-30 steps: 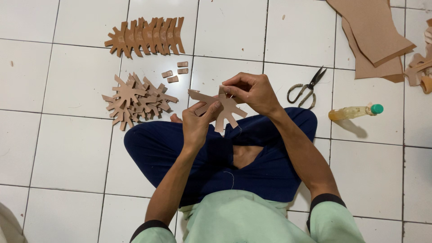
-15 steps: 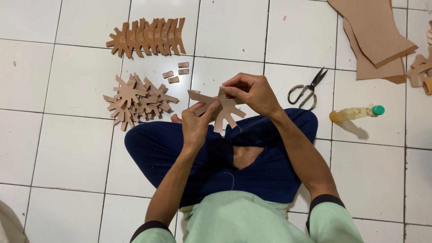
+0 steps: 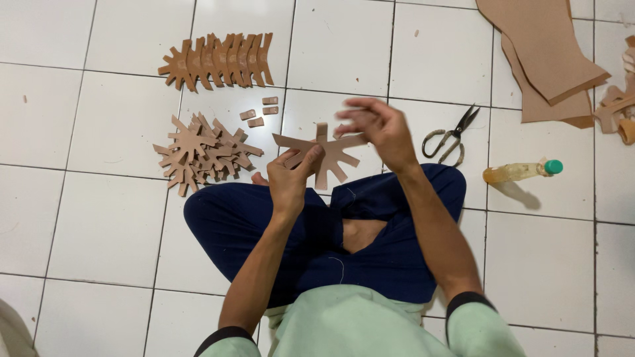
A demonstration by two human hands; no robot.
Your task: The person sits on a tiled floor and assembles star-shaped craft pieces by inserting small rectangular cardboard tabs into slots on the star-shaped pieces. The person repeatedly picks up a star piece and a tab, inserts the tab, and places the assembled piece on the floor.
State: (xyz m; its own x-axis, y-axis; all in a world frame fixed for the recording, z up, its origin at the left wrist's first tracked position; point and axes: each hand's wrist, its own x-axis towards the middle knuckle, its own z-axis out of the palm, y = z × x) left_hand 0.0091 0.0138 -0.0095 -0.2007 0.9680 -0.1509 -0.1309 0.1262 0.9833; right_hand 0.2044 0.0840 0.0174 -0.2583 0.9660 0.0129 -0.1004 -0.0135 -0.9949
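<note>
I sit cross-legged on a white tiled floor. My left hand (image 3: 291,177) pinches a tan star-shaped cutout (image 3: 325,156) with several arms, holding it above my knees. My right hand (image 3: 374,129) is at the cutout's upper right arm, blurred by motion, with its fingers curled over that arm. To my left lies a loose pile of the same cutouts (image 3: 204,152). A neat overlapped row of them (image 3: 217,61) lies farther away. Several small tan rectangles (image 3: 259,111) sit between the row and the pile.
Black-handled scissors (image 3: 451,137) lie on the floor right of my hands. A yellowish glue bottle with a green cap (image 3: 521,171) lies beyond them. Large tan sheets (image 3: 544,54) are stacked at the top right, with more tan scraps (image 3: 619,112) at the right edge.
My right hand has lifted and shifted up along the cutout's upper arm and is now blurred. The cutout has turned slightly. My left hand keeps its grip.
</note>
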